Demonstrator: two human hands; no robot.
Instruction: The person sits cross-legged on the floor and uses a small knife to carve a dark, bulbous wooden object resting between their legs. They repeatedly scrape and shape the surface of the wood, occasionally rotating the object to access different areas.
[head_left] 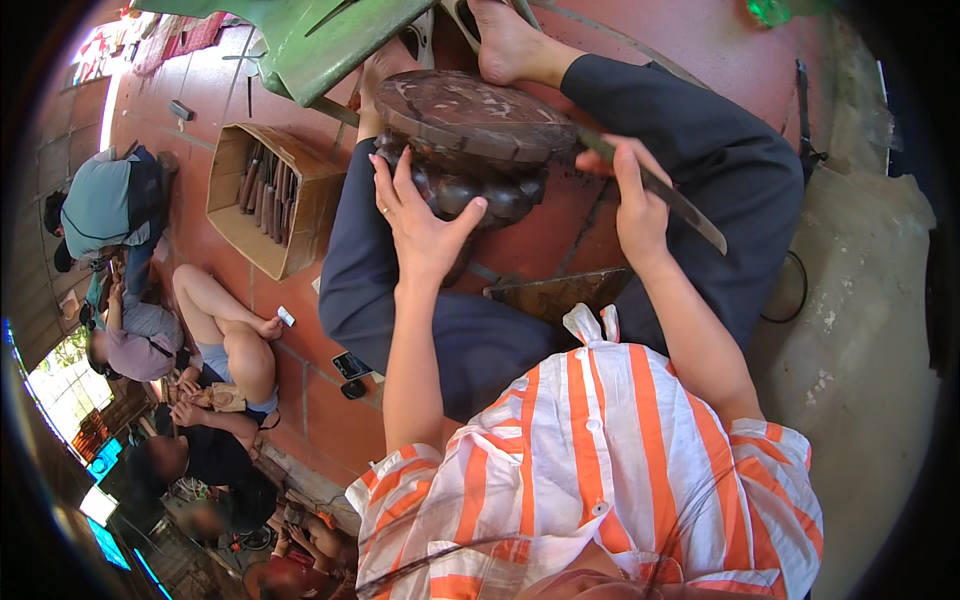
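Note:
A dark carved wooden stand [480, 115] with a thick round top and a bulging, knobbed body is tilted between my legs. My left hand [418, 225] grips its near left side, fingers spread up toward the top's rim and thumb on the knobs. In my right hand [640, 205], at the right of the stand, is a long, flat, dark tool like a file or blade [690, 210]. My fingers are wrapped round its middle. One end points toward the top's right edge; the rounded, shiny end sticks out toward my right knee. Whether the tool touches the wood I cannot tell.
A cardboard box [320, 200] of wooden-handled tools stands left of my leg. A green plastic chair [330, 40] is beyond the stand. A phone [350, 365] lies on the tiled floor [300, 390]. Several people sit at the left, one with a carved piece [225, 398]. A wooden board [560, 292] lies between my legs.

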